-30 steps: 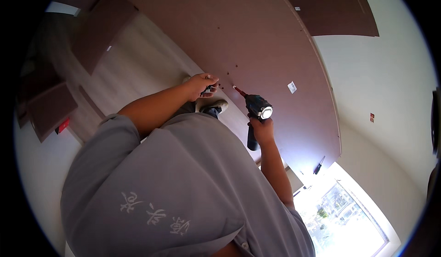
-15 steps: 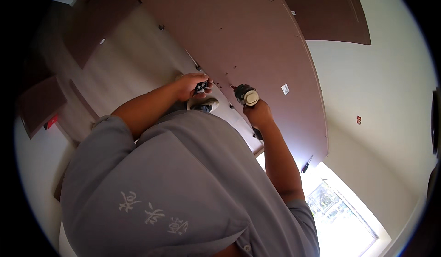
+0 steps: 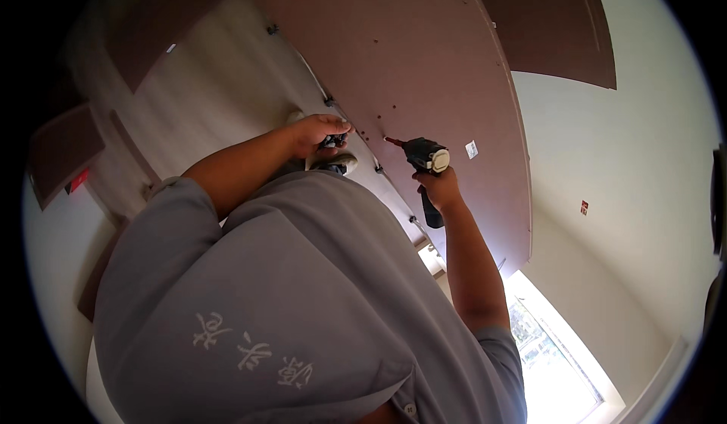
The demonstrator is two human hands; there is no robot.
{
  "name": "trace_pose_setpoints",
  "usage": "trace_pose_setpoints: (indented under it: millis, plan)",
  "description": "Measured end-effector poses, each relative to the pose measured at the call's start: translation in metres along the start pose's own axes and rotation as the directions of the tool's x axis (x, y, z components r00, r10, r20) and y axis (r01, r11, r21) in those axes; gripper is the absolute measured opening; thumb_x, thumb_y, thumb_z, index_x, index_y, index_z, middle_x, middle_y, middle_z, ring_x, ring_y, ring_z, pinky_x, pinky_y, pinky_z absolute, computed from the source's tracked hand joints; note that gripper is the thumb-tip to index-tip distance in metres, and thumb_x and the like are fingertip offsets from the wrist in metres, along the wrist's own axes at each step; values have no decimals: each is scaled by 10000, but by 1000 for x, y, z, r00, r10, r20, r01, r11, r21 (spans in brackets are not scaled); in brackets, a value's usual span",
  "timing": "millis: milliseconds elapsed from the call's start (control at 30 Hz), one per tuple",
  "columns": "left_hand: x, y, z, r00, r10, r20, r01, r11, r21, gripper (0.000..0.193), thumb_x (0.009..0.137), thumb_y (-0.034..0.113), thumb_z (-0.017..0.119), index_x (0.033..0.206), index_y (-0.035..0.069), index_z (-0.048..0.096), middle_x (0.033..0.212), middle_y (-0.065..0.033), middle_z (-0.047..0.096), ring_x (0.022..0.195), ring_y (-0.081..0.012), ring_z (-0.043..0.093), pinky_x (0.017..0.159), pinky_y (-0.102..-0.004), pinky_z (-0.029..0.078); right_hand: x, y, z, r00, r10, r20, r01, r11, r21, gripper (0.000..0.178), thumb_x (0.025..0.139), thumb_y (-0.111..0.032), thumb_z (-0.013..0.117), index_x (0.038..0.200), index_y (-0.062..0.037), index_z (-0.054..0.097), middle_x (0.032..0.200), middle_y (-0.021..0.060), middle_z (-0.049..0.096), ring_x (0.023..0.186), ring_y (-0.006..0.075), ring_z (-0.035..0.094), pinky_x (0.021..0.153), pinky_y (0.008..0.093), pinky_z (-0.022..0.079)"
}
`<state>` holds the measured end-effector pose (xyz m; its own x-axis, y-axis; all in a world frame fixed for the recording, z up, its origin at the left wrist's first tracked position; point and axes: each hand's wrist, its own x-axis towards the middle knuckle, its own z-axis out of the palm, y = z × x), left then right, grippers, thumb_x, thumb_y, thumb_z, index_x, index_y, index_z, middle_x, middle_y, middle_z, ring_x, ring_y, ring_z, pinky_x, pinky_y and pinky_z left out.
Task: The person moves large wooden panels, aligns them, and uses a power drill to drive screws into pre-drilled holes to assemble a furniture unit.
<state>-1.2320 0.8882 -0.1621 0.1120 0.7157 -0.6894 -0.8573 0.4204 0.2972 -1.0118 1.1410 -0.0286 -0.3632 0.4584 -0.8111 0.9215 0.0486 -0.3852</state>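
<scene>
My right hand [image 3: 441, 189] is wrapped round the grip of a dark cordless drill [image 3: 421, 154] with a pale rear cap. Its reddish bit [image 3: 394, 141] points left, with the tip at a small pale spot on a large brown panel [image 3: 447, 83]. Several small dark holes dot the panel near that tip. Left of the panel's edge, my left hand [image 3: 318, 132] is closed around small dark fittings [image 3: 333, 141], with the fingertips by the edge. Their exact kind is too small to tell.
Dark clip-like fittings [image 3: 379, 169] line the panel's left edge. Below my left hand shows a shoe [image 3: 347, 163]. More brown boards [image 3: 174, 23] lie at the far left, and another board [image 3: 553, 26] is at the upper right. A bright window [image 3: 556, 356] stands at the lower right.
The drill has swung to the right and its bit now shows at greater length. My left hand's fingers have closed more over the fittings. The whole view has shifted slightly.
</scene>
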Motion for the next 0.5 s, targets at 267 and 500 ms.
trace_pose_setpoints:
  millis: [267, 500]
  plan:
    - [12, 1, 12, 1000, 5, 26, -7, 998, 62, 272, 1044, 362, 625, 1170, 123, 655, 939, 8, 619, 857, -93, 622, 649, -243, 538, -10, -16, 12, 998, 28, -49, -40, 958, -283, 406, 783, -228, 744, 1146, -55, 690, 1010, 182, 747, 954, 357, 718, 845, 440, 567]
    - [20, 1, 20, 996, -7, 89, -1, 996, 86, 223, 1054, 309, 605, 1162, 123, 665, 944, 2, 638, 843, -101, 630, 628, -255, 524, -6, -14, 12, 993, 116, -27, -118, 988, -104, 397, 772, -251, 700, 1070, 10, 708, 964, 218, 748, 941, 398, 718, 835, 455, 573]
